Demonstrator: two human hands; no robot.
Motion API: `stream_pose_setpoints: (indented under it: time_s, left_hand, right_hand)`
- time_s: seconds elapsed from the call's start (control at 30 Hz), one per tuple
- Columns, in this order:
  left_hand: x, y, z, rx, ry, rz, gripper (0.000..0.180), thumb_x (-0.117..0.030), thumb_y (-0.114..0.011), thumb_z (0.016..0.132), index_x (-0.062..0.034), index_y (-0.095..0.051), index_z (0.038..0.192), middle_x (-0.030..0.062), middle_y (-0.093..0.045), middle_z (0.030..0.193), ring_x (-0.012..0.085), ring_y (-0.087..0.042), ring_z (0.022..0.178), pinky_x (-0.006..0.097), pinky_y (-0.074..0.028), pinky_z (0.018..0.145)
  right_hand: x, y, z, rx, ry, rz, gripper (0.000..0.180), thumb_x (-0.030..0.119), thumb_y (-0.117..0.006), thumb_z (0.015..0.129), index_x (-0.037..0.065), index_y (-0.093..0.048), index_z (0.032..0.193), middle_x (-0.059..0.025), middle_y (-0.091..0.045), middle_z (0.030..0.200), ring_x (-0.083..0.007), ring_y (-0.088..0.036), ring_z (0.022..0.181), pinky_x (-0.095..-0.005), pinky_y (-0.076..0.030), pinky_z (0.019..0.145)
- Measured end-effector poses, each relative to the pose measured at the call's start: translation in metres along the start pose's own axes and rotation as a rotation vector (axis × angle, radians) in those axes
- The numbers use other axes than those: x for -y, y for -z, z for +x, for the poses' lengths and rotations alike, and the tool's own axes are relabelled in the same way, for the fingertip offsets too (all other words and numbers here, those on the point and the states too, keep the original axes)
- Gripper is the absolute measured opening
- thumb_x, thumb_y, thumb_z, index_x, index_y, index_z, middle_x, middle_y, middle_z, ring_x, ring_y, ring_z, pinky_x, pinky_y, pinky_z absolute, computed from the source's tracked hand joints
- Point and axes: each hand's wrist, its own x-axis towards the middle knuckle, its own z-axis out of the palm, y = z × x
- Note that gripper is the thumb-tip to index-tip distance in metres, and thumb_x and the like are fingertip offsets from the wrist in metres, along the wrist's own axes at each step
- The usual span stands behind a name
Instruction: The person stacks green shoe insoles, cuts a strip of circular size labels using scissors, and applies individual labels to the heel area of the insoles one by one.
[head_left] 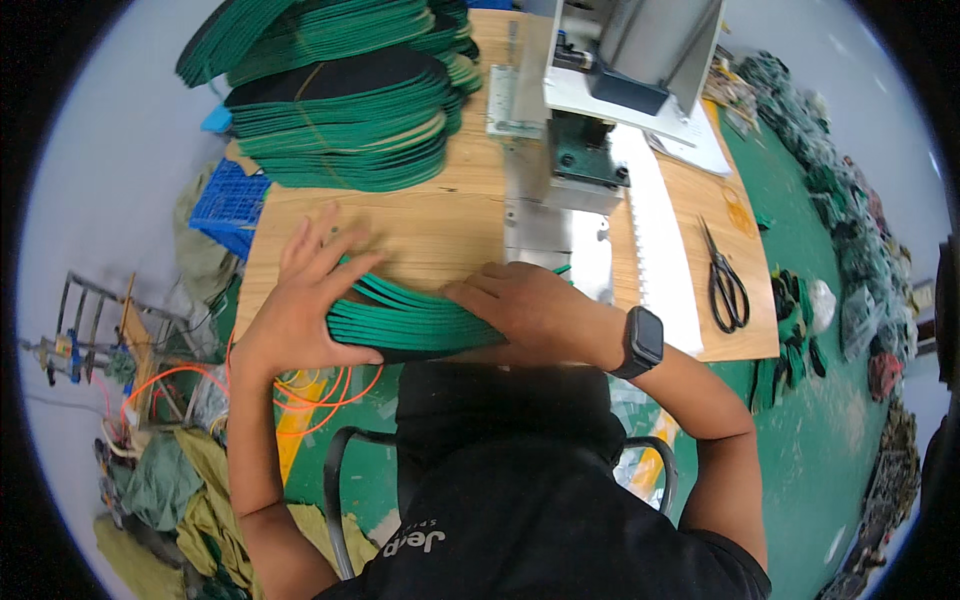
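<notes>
A stack of flat, green-edged insoles with dark faces lies bowed at the near edge of the wooden table. My left hand is at its left end, thumb along the near side and index finger along the far side; the other fingers are spread and slightly blurred. Around the right end, my right hand is closed, its fingers bent over the far side and its thumb hidden. Bundles of similar insoles are piled beyond my hands at the far left, some tied with a thin band.
A press machine with a metal cylinder stands at the table's far middle. Black-handled scissors lie on the right of the table, beside a white strip. A blue crate and orange hoses are at the left.
</notes>
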Motion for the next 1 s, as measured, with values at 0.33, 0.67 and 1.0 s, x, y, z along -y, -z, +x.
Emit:
stream_pose_setpoints:
  time_s: [0.33,0.67,1.0]
  left_hand:
    - [-0.005,-0.039,0.002,-0.282,0.076,-0.253,0.081,-0.021,-0.085,0.054,-0.0045,-0.053,0.126,0.0159,-0.057,0.116,0.0324,-0.056,0.106,0.039,-0.044,0.091]
    - [-0.020,-0.058,0.000,-0.438,0.201,-0.396,0.079,-0.013,-0.082,0.056,-0.0048,-0.052,0.128,0.0155,-0.051,0.121,0.0297,-0.054,0.108,0.039,-0.043,0.092]
    - [0.005,-0.079,-0.006,-0.499,0.119,-0.362,0.075,-0.021,-0.085,0.053,-0.0039,-0.056,0.120,0.0177,-0.049,0.122,0.0314,-0.048,0.116,0.041,-0.038,0.099]
  right_hand:
    - [-0.012,0.005,-0.044,-0.308,-0.300,-0.029,0.069,0.026,-0.084,0.060,0.001,-0.053,0.117,-0.0137,-0.057,0.092,-0.0314,-0.057,0.087,-0.0378,-0.047,0.076]
    - [-0.012,-0.002,-0.052,-0.311,-0.321,0.016,0.085,0.021,-0.086,0.058,0.003,-0.045,0.131,-0.0167,-0.052,0.110,-0.0333,-0.051,0.100,-0.0387,-0.043,0.086]
    - [-0.008,0.000,-0.048,-0.217,-0.256,-0.089,0.088,0.020,-0.085,0.056,0.005,-0.045,0.133,-0.0141,-0.052,0.114,-0.0319,-0.049,0.107,-0.0408,-0.041,0.091]
